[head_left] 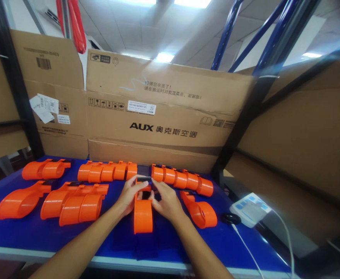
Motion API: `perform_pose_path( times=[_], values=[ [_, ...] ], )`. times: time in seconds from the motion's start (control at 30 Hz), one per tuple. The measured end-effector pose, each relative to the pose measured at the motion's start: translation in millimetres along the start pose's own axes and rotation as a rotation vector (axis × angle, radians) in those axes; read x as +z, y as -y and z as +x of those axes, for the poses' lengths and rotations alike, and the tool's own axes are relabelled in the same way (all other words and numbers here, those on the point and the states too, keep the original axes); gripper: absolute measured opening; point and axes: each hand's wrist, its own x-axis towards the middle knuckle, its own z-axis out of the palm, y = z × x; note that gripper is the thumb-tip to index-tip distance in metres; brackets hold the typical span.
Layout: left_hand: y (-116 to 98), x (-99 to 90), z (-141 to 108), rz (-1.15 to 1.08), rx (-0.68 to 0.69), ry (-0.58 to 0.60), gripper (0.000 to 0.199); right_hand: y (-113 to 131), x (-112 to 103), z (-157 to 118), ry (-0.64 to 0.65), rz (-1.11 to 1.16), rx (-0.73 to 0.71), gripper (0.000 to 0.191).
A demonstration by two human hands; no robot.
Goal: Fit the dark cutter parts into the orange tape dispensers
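Between my two hands, near the middle of the table, is an orange plastic holder with a round cup-like end [143, 217] hanging toward me. My left hand [129, 195] grips its upper part from the left, thumb across the top. From the right, my right hand [165, 199] closes on the same part, fingers bent around it. A dark flat piece [143, 179] lies at the fingertips; whether it is joined to the holder I cannot tell. Just beyond it is a dark square item [143, 170], partly covered by the hands.
Similar orange holders stand in a left back row [107, 171], a right back row [181, 178] and a left front group [74, 203]. One holder [203, 214] lies right of my hands. A white power strip [249, 209] with cables and a cardboard wall [158, 116] border the blue table [114, 240].
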Motion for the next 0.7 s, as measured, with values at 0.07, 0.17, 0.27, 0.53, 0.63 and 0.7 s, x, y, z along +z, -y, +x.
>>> perform_pose_path(
  times=[0.07,0.17,0.27,0.53,0.63,0.7],
  values=[
    [2.4,0.3,0.0,0.048,0.033,-0.001,0.043,0.8,0.6,0.7,0.008,-0.007,0.022,0.055],
    [4.7,0.8,0.0,0.113,0.072,0.000,0.043,3.5,1.1,1.7,0.039,-0.001,0.043,0.057],
    [4.7,1.1,-0.6,0.114,0.080,-0.001,0.042,6.6,0.9,1.9,0.072,0.003,0.049,0.060],
    [3.9,2.0,-0.5,0.061,0.027,-0.011,0.044,7.0,2.9,0.3,0.094,-0.030,0.044,0.062],
    [3.9,0.8,0.0,0.069,0.029,-0.011,0.043,5.0,3.2,0.3,0.085,-0.033,0.036,0.060],
    [3.0,0.0,-0.2,0.052,0.026,-0.008,0.042,3.0,1.9,0.6,0.070,-0.039,0.013,0.058]
  ],
)
